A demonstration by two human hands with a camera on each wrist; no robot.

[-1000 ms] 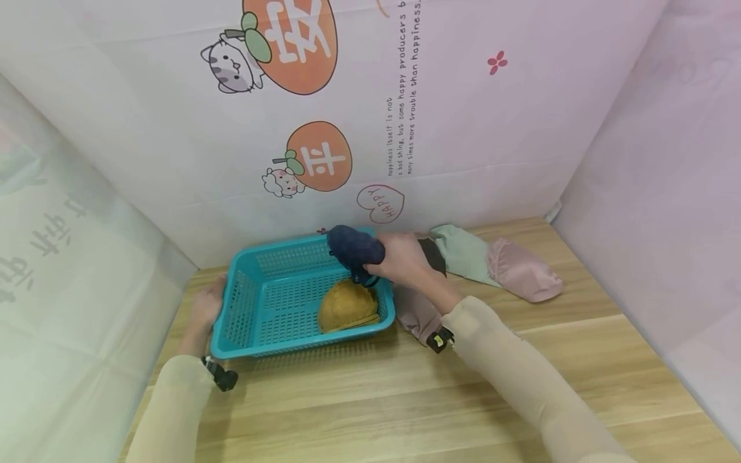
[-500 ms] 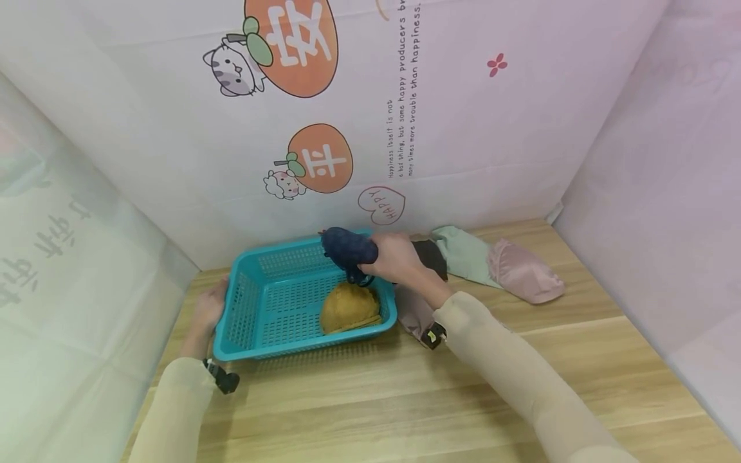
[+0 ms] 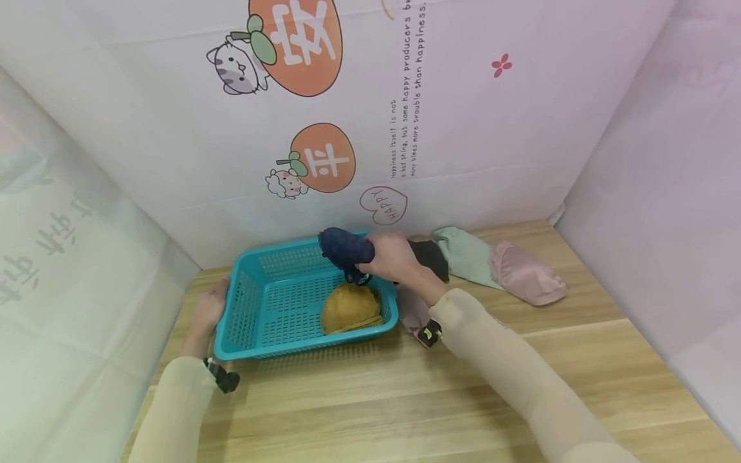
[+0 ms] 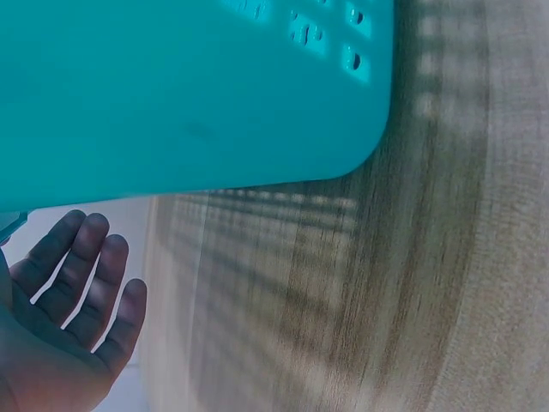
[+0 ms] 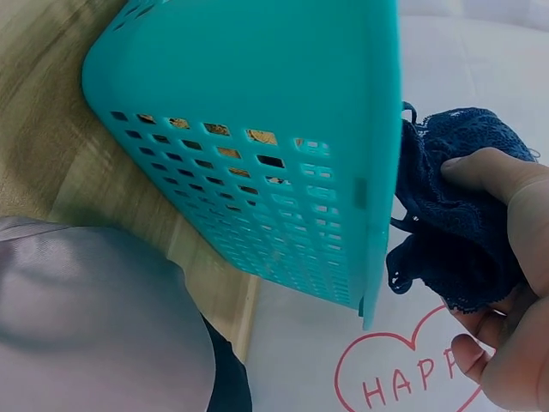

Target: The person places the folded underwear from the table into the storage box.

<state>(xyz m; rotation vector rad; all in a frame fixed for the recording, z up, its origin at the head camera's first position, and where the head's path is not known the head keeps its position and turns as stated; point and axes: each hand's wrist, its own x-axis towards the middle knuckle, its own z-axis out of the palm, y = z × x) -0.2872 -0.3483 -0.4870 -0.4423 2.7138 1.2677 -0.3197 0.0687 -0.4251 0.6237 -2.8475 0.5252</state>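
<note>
In the head view my right hand (image 3: 395, 258) grips a folded navy lace bra (image 3: 346, 249) above the back right corner of a turquoise plastic basket (image 3: 244, 307). The right wrist view shows the thumb pressing on the lace and the fingers curled beneath it. A mustard-yellow bra (image 3: 348, 310) lies folded inside the basket at its right end. At the basket's left end, my left hand (image 3: 210, 305) rests against the outside. Its fingers (image 4: 103, 292) look loosely spread and slightly bent in the left wrist view; the thumb is hidden.
Right of the basket lie a black garment (image 3: 429, 257), a mint green bra (image 3: 467, 256), a pink satin bra (image 3: 527, 273) and a greyish-mauve one (image 3: 412, 308), partly covered by my right arm. A printed cloth wall (image 3: 463, 128) stands behind the wooden table (image 3: 359, 399).
My right hand has moved slightly to the left with the navy bra, farther over the basket. The left hand and the basket stay nearly in place.
</note>
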